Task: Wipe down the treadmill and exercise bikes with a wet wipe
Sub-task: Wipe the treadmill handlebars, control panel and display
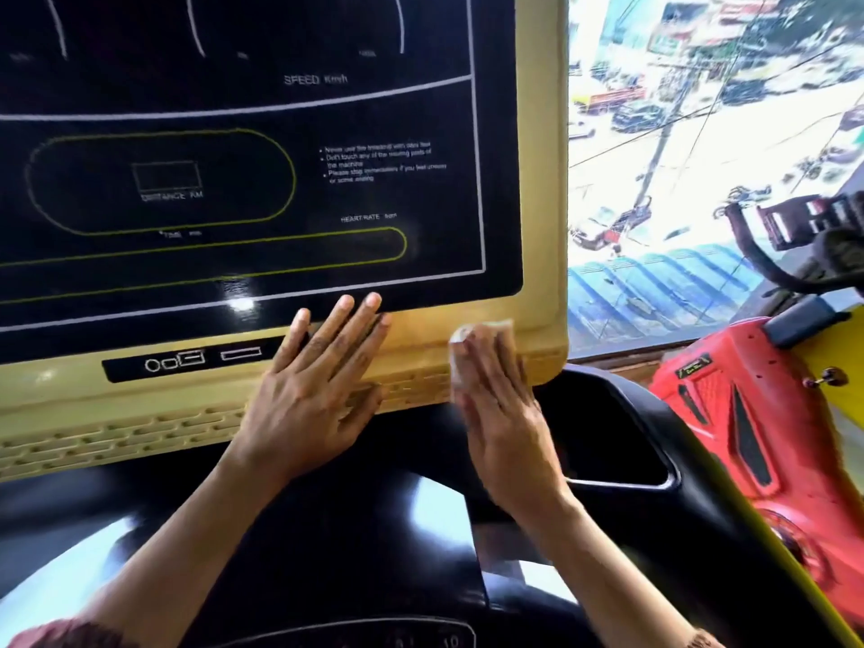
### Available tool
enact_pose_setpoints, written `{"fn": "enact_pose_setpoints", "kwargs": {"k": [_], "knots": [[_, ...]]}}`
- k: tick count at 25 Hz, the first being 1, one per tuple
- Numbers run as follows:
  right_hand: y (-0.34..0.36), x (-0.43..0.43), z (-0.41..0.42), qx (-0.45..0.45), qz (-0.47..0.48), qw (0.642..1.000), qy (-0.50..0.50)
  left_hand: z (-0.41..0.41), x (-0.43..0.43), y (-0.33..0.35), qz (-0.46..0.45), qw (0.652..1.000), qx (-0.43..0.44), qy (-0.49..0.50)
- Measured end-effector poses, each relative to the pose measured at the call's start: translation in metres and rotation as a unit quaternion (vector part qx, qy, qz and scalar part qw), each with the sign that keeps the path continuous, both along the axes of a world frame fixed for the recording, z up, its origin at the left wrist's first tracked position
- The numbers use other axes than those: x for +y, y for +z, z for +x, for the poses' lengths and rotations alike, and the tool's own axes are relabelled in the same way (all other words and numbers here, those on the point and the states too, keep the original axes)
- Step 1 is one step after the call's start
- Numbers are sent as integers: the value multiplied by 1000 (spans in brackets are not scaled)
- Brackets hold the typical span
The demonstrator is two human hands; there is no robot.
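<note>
The treadmill console fills the upper left: a black display panel [234, 180] set in a yellowish frame [542, 180]. My left hand [318, 385] lies flat on the frame's lower edge, fingers spread, holding nothing. My right hand [500, 404] presses a white wet wipe [481, 332] flat against the lower right corner of the frame, fingers straight on top of it. Most of the wipe is hidden under the fingers.
A black glossy treadmill dashboard [608, 437] lies below the console. A red exercise bike [748, 413] with black handlebars [795, 236] stands at the right. A window [701, 133] behind shows a street far below.
</note>
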State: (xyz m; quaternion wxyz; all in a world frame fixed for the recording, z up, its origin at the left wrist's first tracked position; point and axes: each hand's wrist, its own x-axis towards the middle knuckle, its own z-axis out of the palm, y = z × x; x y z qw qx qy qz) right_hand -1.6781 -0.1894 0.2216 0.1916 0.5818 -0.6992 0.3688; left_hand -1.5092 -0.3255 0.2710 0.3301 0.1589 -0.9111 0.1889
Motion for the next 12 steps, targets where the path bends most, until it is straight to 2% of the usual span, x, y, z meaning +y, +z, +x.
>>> {"fn": "enact_pose_setpoints", "kwargs": {"k": [2,4,6,8,12], "knots": [[2,-10,19,93,24,993,65,2,0,1,-3,1000,1,0],[6,-9,-1,122,20,992,23,2,2,0,3,1000,2,1],[4,4,-26,33,-2,997,-64,1,4,0,11,1000,0,4],[-5,16,-31,-44,-16,994,-98,0,4,1,15,1000,2,6],[-7,13,-10,-33,-7,999,-42,0,4,1,23,1000,1,2]]}}
